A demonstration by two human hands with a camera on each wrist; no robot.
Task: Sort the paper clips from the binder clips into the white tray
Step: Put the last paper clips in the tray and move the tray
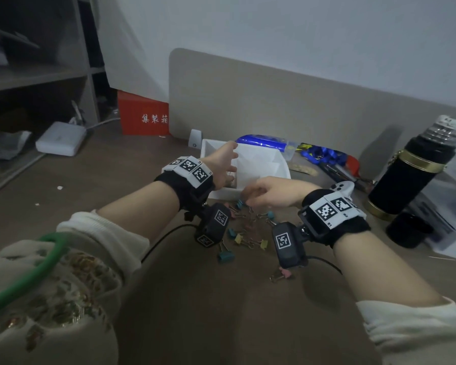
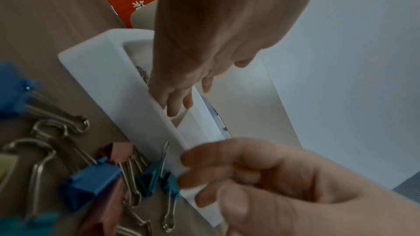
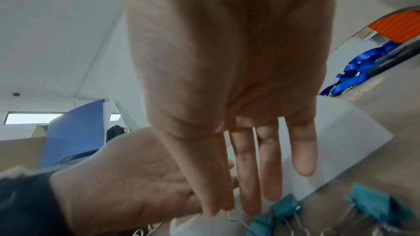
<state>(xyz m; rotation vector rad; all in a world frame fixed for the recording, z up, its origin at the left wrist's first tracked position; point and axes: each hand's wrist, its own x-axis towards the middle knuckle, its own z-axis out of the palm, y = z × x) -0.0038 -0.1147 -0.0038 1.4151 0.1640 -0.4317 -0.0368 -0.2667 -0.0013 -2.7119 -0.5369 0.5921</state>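
I take the step in hand to be lifting a paper clip from among the binder clips point(image 1: 244, 233) on the desk point(image 1: 116, 180) and dropping it into the white tray point(image 1: 271, 164), whose near-left compartment holds a few paper clips point(image 2: 143, 74). I'd pin the thin wire flat with two fingertips, then lift clear of the springy handles. My left hand point(image 1: 221, 164) hangs over that compartment, fingers loosely spread, empty. My right hand point(image 1: 271, 192) reaches down at the tray's front wall, fingertips touching wire; whether it pinches, I cannot tell
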